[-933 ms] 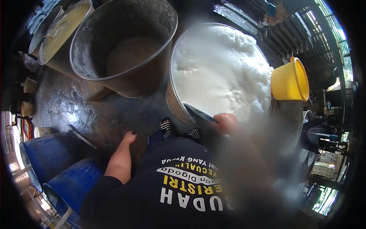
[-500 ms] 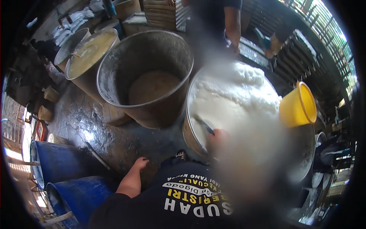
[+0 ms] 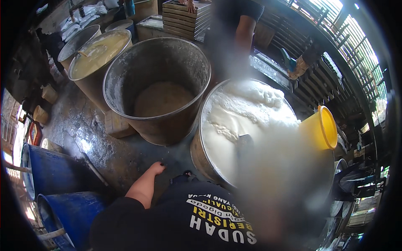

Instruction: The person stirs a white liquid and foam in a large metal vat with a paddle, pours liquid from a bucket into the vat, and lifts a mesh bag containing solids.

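A wide metal-rimmed vat (image 3: 203, 140) at the right is filled with a wet, white mass (image 3: 226, 152), lumpy and crumbly toward the far side. A flat grey scraper (image 3: 244, 142) stands in this mass, its lower part lost in a hazy smear. My right forearm (image 3: 270, 217) reaches toward it through the same smear, which covers my right hand; the half-second-old picture shows that hand closed on the scraper's handle. My left hand (image 3: 157, 168) hangs at my left side, fingers curled, with nothing visible in it. A yellow bucket (image 3: 312, 129) rests tilted at the vat's right side.
A big vat (image 3: 150, 119) with pale residue at its bottom stands left of the full one. Beyond it is a vat of yellowish liquid (image 3: 104, 52). Blue drums (image 3: 63, 171) lie at the left. Across the full vat stands another person (image 3: 245, 33), near stacked wooden trays (image 3: 184, 21).
The scraper has shifted right and turned more upright, leaving a ridged patch in the white mass. My right hand has passed into the smear. The whole view has tilted slightly.
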Tool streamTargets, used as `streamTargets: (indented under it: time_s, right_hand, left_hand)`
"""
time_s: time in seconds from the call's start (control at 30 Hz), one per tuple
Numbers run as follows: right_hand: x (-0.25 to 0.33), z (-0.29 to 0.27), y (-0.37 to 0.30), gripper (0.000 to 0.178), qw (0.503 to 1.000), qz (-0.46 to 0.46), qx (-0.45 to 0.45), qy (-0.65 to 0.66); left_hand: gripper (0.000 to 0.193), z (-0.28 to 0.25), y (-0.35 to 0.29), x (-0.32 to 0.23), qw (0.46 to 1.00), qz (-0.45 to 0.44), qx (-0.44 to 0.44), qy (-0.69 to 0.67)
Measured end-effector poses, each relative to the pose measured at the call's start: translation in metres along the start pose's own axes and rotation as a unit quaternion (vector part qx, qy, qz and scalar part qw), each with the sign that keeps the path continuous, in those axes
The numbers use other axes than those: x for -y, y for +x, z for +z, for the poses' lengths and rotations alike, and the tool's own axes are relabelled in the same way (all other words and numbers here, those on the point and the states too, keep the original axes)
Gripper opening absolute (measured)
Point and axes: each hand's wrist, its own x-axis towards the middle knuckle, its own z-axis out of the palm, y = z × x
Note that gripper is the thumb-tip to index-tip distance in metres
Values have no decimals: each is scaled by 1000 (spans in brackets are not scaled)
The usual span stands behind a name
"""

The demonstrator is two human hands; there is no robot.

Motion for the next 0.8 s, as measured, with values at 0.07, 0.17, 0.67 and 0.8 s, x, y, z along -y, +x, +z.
streamTargets:
  time_s: [0.07,0.17,0.67,0.8]
  right_hand:
    - [0,-15,-5,39,998,19,-39,36]
    - [11,-41,-10,36,995,-45,-75,46]
    - [116,59,3,27,941,-201,205,-182]
    - [130,92,22,29,954,-146,201,-167]
  left_hand:
    - [56,0,7,-4,1000,5,-1,5]
    - [58,5,16,1,1000,0,10,3]
    - [51,24,-43,50,993,-82,53,-66]
    - [50,23,-55,72,987,-91,22,-129]
